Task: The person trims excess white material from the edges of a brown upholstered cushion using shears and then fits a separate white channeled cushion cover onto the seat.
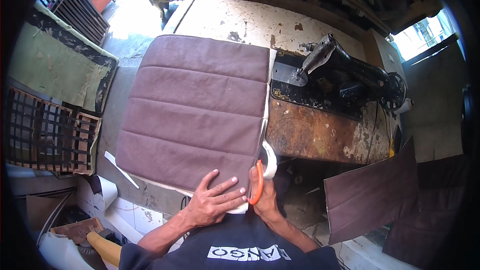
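A brown quilted panel (195, 95) with stitched lines across it lies partly over the sewing table, white backing showing along its right and front edges. My left hand (215, 200) rests on the panel's near right corner, fingers spread and holding nothing. Beside that corner, my right hand (265, 195) is closed around orange-handled scissors (258, 182). The scissors' blades run along the panel's right edge and are mostly hidden. A strip of white backing (270, 159) curls away to the right of the scissors.
A black sewing machine (345, 77) stands at the right of the worn sewing table (320, 135). More brown panels (372, 190) hang or lean at the lower right. Webbed wooden frames (45, 130) and a torn greenish panel (60, 65) are at the left. White scraps (121, 170) lie near the front left.
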`<state>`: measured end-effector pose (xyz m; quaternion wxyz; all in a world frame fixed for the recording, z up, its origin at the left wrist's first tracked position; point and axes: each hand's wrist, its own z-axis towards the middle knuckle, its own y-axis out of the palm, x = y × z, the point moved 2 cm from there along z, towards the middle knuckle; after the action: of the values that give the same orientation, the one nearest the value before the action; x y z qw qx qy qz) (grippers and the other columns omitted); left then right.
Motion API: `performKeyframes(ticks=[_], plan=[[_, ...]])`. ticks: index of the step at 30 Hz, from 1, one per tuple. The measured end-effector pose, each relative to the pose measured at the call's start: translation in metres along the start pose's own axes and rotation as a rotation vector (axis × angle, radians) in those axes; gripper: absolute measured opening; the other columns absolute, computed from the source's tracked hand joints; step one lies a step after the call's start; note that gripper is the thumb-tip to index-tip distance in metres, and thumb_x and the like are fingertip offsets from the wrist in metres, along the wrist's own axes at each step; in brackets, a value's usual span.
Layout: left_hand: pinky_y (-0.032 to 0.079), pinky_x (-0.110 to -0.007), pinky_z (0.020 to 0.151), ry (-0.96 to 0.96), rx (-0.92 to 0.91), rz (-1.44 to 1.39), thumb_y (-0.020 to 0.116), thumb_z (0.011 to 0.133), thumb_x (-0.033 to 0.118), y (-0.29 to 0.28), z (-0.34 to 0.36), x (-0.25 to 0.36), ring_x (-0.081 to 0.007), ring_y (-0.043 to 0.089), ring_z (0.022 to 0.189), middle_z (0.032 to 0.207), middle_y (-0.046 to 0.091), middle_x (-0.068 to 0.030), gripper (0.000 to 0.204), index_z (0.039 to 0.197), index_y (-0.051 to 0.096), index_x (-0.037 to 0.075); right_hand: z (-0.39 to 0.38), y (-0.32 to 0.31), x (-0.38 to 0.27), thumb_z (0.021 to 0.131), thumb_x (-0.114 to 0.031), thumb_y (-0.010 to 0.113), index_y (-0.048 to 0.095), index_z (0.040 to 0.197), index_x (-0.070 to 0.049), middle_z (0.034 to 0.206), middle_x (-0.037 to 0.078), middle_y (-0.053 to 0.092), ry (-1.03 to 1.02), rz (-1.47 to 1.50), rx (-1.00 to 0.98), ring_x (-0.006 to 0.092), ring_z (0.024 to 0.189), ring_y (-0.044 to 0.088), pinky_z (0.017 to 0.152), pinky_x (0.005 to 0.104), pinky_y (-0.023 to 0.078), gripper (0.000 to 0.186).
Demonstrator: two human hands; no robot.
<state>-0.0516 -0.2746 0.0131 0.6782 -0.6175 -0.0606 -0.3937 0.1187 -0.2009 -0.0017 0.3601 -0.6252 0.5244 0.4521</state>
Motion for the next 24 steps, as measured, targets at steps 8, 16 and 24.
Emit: performKeyframes(ticks=[8,16,24], plan=[[0.034,-0.060,0.118,0.032,-0.082,-0.116,0.074,0.074,0.009,-0.020,-0.012,0.005,-0.0198,0.055,0.140,0.140,0.067,0.0069,0.061,0.133,0.072,0.027,0.011,0.004,0.017,0.108,-0.043,0.057,0.055,0.099,-0.004,0.084,0.002,0.052,-0.034,-0.085,0.067,0.0143,0.080,0.049,0.072,0.0343,0.043,0.041],[0.034,-0.059,0.119,0.084,-0.193,-0.207,0.072,0.077,0.009,-0.024,-0.029,-0.001,-0.0179,0.054,0.142,0.144,0.065,0.0099,0.061,0.135,0.071,0.030,0.016,0.006,0.026,0.112,-0.038,0.052,0.055,0.109,-0.007,0.079,-0.006,0.042,-0.160,-0.118,0.034,0.0030,0.068,0.039,0.060,0.0223,0.034,0.031],[0.036,-0.057,0.116,0.102,-0.324,-0.369,0.070,0.082,0.006,-0.030,-0.028,-0.001,-0.0180,0.057,0.139,0.144,0.065,0.0087,0.059,0.137,0.069,0.028,0.012,0.004,0.009,0.110,-0.039,0.055,0.053,0.098,-0.005,0.082,-0.002,0.047,-0.147,-0.173,0.051,0.0095,0.075,0.044,0.067,0.0286,0.041,0.037]])
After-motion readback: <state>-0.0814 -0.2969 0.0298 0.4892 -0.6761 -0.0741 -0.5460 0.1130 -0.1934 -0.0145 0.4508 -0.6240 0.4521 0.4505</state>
